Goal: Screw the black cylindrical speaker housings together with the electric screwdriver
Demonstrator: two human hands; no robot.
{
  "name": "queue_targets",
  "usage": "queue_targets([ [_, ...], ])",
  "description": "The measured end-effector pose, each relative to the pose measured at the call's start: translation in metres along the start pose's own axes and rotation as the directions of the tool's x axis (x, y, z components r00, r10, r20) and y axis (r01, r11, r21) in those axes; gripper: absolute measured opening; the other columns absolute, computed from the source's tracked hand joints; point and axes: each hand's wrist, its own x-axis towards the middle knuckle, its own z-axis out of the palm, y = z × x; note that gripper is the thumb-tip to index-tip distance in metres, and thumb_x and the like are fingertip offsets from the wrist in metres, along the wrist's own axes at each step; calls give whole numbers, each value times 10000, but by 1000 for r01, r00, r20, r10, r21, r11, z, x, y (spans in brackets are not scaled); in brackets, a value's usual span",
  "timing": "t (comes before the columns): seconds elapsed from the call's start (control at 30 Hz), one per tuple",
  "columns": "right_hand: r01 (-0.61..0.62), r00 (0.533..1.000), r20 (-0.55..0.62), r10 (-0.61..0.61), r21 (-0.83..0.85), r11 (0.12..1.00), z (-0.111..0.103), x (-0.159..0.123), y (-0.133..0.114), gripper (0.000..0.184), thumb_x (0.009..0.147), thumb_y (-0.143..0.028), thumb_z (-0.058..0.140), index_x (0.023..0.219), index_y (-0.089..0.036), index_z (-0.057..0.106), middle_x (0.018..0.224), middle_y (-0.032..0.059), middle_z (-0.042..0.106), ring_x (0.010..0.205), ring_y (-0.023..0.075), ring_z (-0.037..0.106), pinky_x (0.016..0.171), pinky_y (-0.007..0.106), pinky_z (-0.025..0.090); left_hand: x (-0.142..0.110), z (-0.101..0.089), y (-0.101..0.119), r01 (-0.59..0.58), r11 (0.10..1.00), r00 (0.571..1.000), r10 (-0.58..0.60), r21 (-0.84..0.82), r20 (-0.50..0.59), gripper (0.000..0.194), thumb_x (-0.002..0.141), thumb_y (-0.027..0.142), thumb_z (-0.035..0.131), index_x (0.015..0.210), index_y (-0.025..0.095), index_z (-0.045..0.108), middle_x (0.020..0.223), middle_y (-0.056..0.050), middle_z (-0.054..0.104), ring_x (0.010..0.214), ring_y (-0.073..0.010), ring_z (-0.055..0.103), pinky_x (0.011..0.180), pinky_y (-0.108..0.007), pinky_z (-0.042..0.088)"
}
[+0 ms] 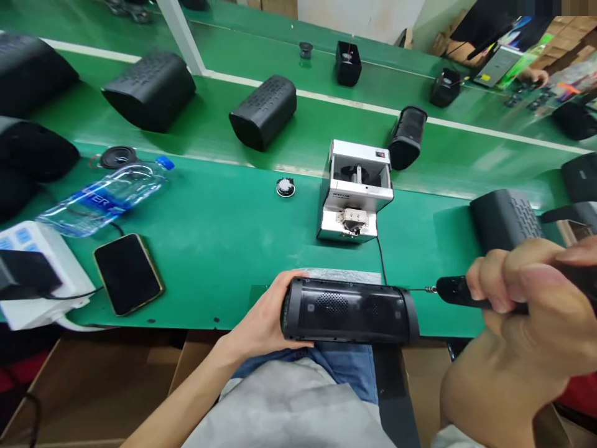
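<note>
A black speaker housing (352, 311) is held at the near middle of the scene, its long axis running left to right, right end slightly nearer. A glossy panel is turned upward; two round perforated areas are seen in it, the left more distinct, with a small square mark toward each end. Small dots, possibly screw holes, are spaced along the frame. The left end is partly covered. A black-handled screwdriver (451, 291) is held at the right, roughly level, its silver collar and thin shaft directed left at the housing's far right corner. Contact at the tip cannot be determined.
</note>
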Motion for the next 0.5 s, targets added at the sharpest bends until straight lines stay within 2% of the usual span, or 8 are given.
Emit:
queue_targets([
  [0.1,-34,998,48,34,-5,999,-2,0,-2,545,700,-211,762,908,-188,259,536,-117,363,356,112,304,372,255,333,0,0,-1,15,1000,1000,-15,-10,6,1112,799,573,1020,1637,345,325,1628,-172,540,1503,-422,625,1246,-616,565],
  [0.17,-42,998,37,42,0,999,-3,0,0,526,706,-204,748,915,-191,265,542,-119,364,362,107,307,373,248,347,0,0,-1,20,1000,1000,-20,-15,10,1119,786,568,1030,1629,349,327,1621,-170,544,1499,-425,626,1240,-621,568],
  [0.37,103,989,91,-114,123,987,-1,6,14,341,740,-123,721,918,-198,440,572,-96,415,354,107,317,325,240,375,1,1,-2,3,1000,1000,-3,-15,-2,1089,800,528,1023,1622,330,337,1609,-165,559,1478,-426,642,1229,-623,577],
  [0.5,-33,981,196,9,119,992,-3,21,-1,289,716,-159,804,898,-210,586,597,-37,509,370,185,431,332,290,395,2,3,-5,-21,1000,1000,21,-2,-23,1108,796,493,1026,1638,314,329,1624,-181,553,1501,-435,628,1233,-636,576],
])
